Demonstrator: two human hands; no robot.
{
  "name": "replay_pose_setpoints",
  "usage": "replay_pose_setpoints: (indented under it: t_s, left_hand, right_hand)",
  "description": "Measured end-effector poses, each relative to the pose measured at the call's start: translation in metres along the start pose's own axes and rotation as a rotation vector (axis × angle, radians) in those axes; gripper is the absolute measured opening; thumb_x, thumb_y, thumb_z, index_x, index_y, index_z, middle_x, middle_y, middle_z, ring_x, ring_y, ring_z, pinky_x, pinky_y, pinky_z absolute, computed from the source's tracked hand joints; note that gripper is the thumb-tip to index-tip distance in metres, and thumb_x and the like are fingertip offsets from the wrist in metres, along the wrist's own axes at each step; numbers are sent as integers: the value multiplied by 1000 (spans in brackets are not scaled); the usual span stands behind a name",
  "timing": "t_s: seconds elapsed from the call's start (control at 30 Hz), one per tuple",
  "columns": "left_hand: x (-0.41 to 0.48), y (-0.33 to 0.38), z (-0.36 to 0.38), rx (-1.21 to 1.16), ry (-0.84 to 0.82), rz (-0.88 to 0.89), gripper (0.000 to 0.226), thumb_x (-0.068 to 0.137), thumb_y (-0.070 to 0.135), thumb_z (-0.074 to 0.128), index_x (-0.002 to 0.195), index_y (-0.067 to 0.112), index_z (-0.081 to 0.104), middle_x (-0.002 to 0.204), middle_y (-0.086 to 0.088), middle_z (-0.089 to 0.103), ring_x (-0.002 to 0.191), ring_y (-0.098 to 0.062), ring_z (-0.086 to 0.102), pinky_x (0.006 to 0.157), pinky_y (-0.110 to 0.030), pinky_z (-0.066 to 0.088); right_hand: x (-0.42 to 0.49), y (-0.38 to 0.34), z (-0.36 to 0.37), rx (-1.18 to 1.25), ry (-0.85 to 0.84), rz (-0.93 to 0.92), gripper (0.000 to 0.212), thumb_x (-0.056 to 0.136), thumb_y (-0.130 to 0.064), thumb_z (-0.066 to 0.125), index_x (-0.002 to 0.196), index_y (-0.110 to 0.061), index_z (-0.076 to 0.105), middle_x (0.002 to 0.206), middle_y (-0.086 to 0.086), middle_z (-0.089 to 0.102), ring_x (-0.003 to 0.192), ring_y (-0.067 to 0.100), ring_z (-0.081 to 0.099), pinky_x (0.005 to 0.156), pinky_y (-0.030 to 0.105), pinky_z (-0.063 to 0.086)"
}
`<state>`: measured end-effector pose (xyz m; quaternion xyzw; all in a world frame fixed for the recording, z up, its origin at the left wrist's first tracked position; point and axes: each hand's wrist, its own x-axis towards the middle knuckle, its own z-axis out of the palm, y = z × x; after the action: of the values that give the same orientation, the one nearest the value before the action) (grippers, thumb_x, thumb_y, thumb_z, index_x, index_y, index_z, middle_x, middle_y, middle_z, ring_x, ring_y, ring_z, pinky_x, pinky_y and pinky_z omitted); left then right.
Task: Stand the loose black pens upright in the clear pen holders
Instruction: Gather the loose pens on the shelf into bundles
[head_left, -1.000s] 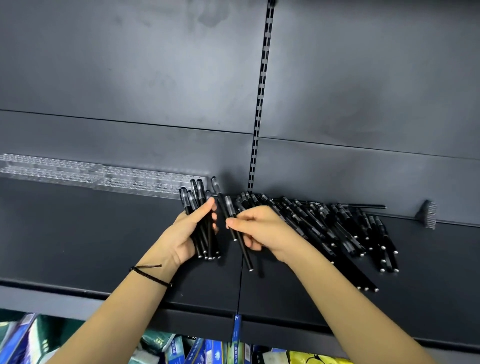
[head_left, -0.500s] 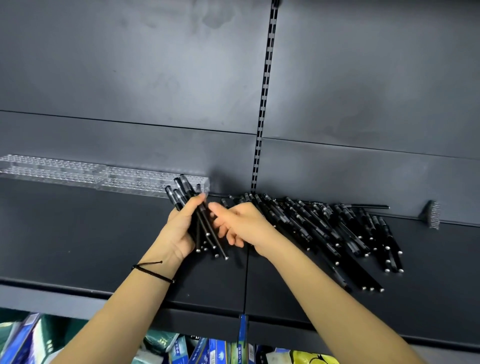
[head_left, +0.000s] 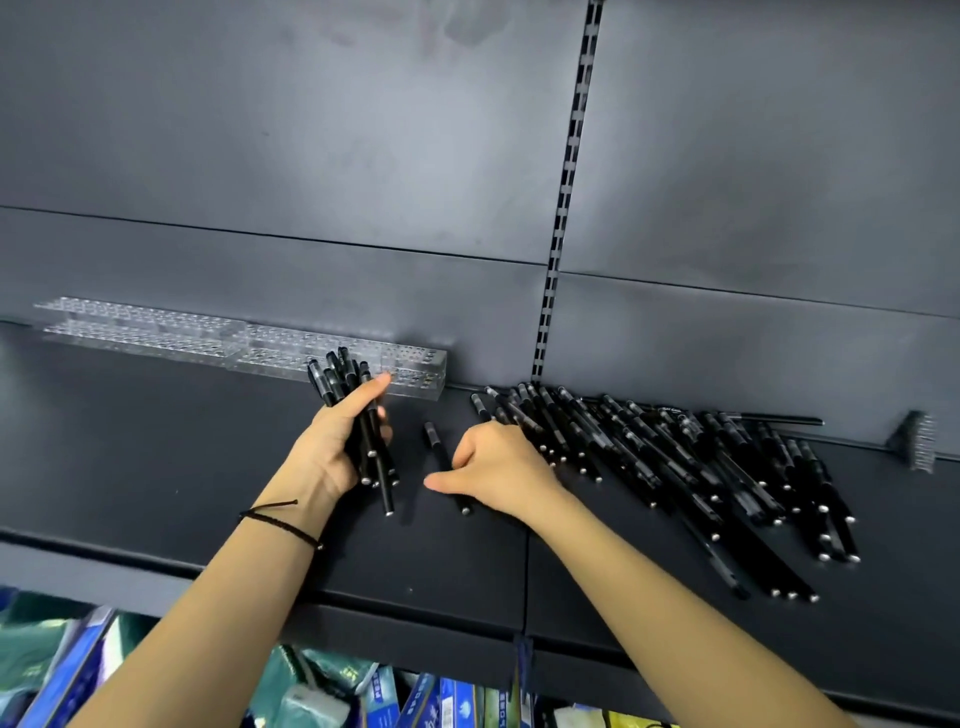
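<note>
- Two bare hands are out over the dark shelf (head_left: 156, 467), forearms reaching up from the bottom of the frame.
- Left hand (head_left: 332, 447) is curled tight around a bundle of black pens (head_left: 363, 415), thumb laid across them, caps fanning out above the fist and silver ends sticking out below (how many pens, hard to count).
- A thin black cord bracelet (head_left: 280, 522) sits on the left wrist.
- Right hand (head_left: 501, 467) is palm down on the shelf, thumb stretched out to the left, fingers loosely bent at the edge of the pile and over a single pen (head_left: 436, 447); whether it actually grips that pen cannot be told.
- That single pen lies flat between the two hands, apart from the rest.
- Big loose pile of black pens (head_left: 675, 467) sprawls flat to the right, crisscrossed, none upright.
- Clear pen holders (head_left: 156, 332) run in a row along the back of the shelf at left, just behind the held bundle, holes showing bare.
- Grey back panel (head_left: 311, 156) rises behind, split by a slotted upright (head_left: 563, 208).
- Small dark bracket (head_left: 914, 441) sits at far right.
- Below the shelf edge, colourful packets (head_left: 415, 696) crowd the lower level.
</note>
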<state>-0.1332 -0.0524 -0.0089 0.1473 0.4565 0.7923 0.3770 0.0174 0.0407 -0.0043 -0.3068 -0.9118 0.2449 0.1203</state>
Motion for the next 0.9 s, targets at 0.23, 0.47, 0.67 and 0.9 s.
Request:
replay_pose_setpoints:
  t_s: [0.23, 0.47, 0.67, 0.9]
  left_hand:
    - [1, -9, 4, 64, -72, 39, 14, 80, 20, 72, 77, 14, 59, 65, -1, 61, 51, -9, 60, 50, -20, 51]
    - [3, -23, 39, 35, -111, -34, 17, 91, 20, 64, 80, 8, 60, 67, -8, 67, 59, -20, 68, 57, -32, 59]
    - [15, -32, 61, 154, -88, -62, 25, 80, 26, 76, 83, 8, 59, 60, -8, 64, 52, -22, 66, 54, -34, 57]
    - [28, -31, 49, 12, -67, -42, 18, 87, 20, 70, 74, 12, 59, 63, -1, 61, 50, -12, 64, 49, -22, 52]
  right_hand:
    - [2, 14, -6, 259, 67, 74, 20, 80, -18, 72, 76, 2, 72, 64, 12, 64, 50, 13, 55, 51, 21, 45]
    - [2, 14, -31, 662, 84, 18, 10, 85, -19, 73, 87, -10, 75, 48, -9, 53, 49, 7, 45, 41, 18, 31]
    - [12, 24, -35, 572, 60, -9, 21, 89, -25, 68, 89, -4, 73, 60, -1, 59, 47, 7, 48, 40, 18, 34]
    - [26, 65, -38, 204, 215, 94, 16, 85, -29, 69, 79, -15, 75, 75, -3, 70, 67, 10, 62, 74, 31, 57]
